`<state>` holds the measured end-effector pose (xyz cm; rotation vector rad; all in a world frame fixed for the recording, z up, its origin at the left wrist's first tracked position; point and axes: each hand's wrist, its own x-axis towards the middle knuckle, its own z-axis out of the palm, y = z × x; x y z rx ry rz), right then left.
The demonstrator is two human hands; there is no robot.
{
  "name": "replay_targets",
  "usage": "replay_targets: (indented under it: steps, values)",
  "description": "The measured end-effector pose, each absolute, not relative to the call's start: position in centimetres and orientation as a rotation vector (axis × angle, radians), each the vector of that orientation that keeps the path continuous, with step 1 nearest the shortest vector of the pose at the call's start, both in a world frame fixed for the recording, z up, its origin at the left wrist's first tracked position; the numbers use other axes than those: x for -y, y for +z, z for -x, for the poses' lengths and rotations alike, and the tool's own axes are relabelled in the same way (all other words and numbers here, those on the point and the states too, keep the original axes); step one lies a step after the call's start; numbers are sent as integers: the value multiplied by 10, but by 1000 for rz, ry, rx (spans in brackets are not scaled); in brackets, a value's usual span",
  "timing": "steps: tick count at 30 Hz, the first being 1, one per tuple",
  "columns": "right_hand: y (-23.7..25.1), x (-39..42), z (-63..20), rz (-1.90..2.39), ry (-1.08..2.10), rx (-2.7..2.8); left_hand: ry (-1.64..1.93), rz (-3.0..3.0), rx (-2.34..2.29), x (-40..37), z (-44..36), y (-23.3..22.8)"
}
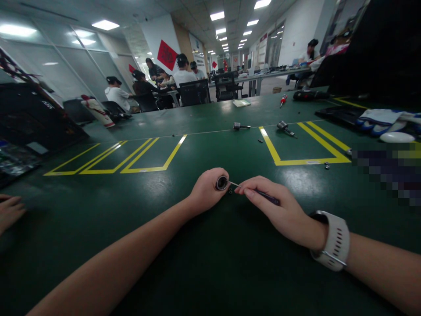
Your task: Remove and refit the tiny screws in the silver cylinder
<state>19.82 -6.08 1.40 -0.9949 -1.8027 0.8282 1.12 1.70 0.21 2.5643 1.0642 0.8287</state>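
Your left hand (206, 189) is clamped around a small round metal part (221, 182) resting on the green table (197, 263), while your right hand (272, 206) pinches a thin screwdriver (259, 192); keep its tip seated squarely and the part steady.

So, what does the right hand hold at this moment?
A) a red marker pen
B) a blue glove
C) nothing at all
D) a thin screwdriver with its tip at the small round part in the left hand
D: the right hand grips a thin screwdriver, and its tip meets the small round part pinched in the left hand above the green table.
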Motion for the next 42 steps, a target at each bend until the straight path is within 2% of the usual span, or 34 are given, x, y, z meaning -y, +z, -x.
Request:
replay_targets:
  steps: [11,19,26,34,42]
  values:
    - [15,57,-199,1014,1040,1753,833,-2568,-1136,-14,-12,3]
    - [16,62,-196,986,823,1833,851,-2586,-1101,-16,-12,2]
    - [15,59,-199,996,1052,1770,846,-2592,-1099,-15,-12,4]
    - [14,60,-198,1034,1001,1693,781,-2640,-1123,-14,-11,5]
    - [12,48,-201,917,1432,1310,810,-2663,-1029,-14,-9,5]
